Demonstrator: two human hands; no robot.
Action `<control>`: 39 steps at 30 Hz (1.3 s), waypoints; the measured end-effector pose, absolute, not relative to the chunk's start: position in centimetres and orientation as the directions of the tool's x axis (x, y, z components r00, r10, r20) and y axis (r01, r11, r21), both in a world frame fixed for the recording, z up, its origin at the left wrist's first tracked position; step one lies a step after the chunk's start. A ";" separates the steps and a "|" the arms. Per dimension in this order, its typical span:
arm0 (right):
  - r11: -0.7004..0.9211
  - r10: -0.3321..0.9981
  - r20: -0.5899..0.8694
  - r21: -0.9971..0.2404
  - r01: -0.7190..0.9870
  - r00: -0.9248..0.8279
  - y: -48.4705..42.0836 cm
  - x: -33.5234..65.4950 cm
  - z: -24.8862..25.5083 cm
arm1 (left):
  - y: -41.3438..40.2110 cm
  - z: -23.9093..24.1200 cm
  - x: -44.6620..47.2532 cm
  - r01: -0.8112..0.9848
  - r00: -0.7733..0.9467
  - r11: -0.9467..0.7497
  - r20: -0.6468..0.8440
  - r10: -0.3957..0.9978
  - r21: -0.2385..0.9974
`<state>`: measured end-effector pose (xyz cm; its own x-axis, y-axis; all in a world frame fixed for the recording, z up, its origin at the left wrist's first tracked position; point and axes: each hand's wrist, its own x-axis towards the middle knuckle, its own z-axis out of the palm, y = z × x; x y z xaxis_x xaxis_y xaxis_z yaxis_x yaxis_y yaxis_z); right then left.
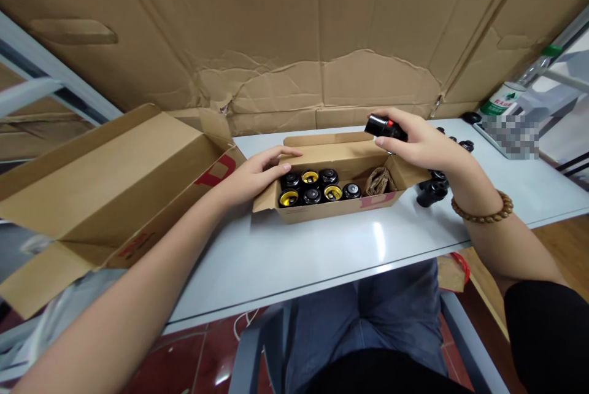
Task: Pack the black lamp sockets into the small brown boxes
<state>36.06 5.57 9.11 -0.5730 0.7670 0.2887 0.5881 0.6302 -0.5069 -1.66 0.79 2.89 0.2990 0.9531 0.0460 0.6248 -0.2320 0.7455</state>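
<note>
The right hand [421,142] holds a black part [384,127] with a bit of red on it. The fingers and thumb are curled round the part and grip it. The part is up in the air, above the small box [331,213], over its corner at 1 o'clock.

The left hand [257,176] lies on the left end of the small box, at 9 o'clock. Its fingers are stretched out flat along the top edge and hold nothing.

The small box sits on the white table [322,253], right in front of the person. Its flaps are open. Inside, on the left side, black round parts [317,188] stand close together in two rows. Some are yellow in the middle and some are silver. At 3 o'clock inside the box lies a bit of crumpled brown paper [380,181].

Just beside the box, at 3 o'clock, more loose parts [432,191] lie on the table, behind the right wrist. That wrist wears a bracelet [483,213] of brown beads.

At 9 o'clock from the small box is a big box [105,179]. It is open and tipped toward the person.

A cardboard wall [294,26] stands at 12 o'clock, behind the table. A bottle [504,99] with a green label is far off at 2 o'clock.
</note>
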 end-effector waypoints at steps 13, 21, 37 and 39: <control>0.733 0.610 0.289 -0.560 0.387 -0.738 4.1 33.6 5.7 | 0.8 2.4 -1.8 0.654 0.257 -0.214 0.053 0.965 0.725; 0.782 0.558 0.329 -0.515 0.351 -0.762 3.9 33.1 6.0 | 0.9 2.3 -1.8 0.661 0.233 -0.183 0.033 0.972 0.728; 0.788 0.550 0.296 -0.492 0.369 -0.781 3.5 33.1 6.1 | 0.6 2.6 -1.5 0.650 0.239 -0.178 0.024 0.971 0.739; 0.807 0.515 0.324 -0.496 0.322 -0.793 3.6 33.2 6.4 | 0.7 2.6 -1.6 0.655 0.242 -0.187 0.031 0.970 0.732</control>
<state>33.17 3.55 6.37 -0.7935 0.5154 0.3237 0.3216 0.8066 -0.4959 -1.63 0.72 2.55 0.2415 0.9699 0.0313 0.6554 -0.1868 0.7319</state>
